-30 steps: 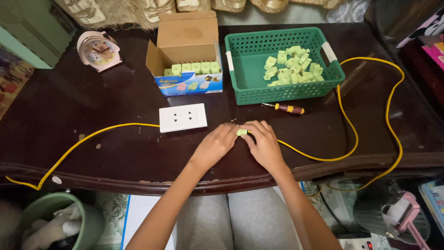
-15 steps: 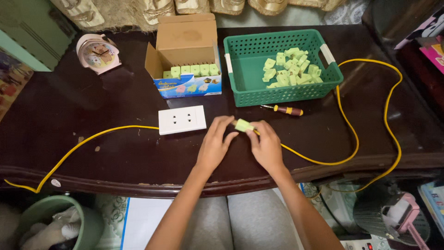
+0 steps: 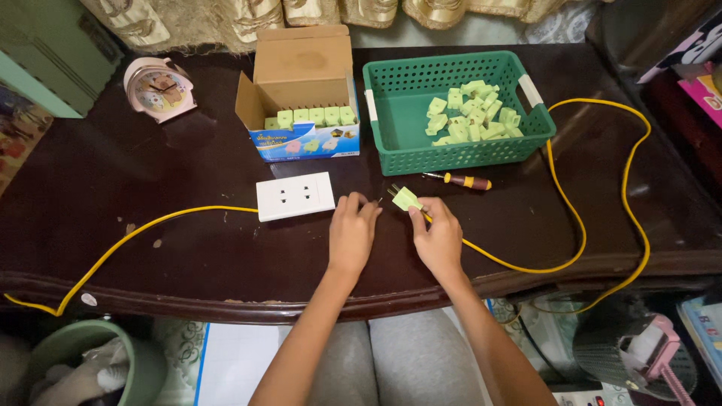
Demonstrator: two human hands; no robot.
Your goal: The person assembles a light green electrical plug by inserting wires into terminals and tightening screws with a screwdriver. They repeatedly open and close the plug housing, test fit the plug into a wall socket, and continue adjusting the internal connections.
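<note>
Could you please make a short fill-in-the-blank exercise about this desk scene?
1. The right hand holds a light green ____ on the end of the yellow cable.
2. The loose green plugs lie in a green ____.
3. The white socket plate lies to the ____ of the left hand.
4. The screwdriver lies just in front of the ____.

Missing words: plug; basket; left; basket

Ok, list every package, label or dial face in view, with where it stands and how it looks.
Cardboard box: table's far edge, left of the green basket; brown, flaps open, blue printed front, pale green plugs inside.
Clock: left of the box; small, round, pink, cartoon picture on its dial.
Sticker: table's near left edge; small, white, oval.
</note>
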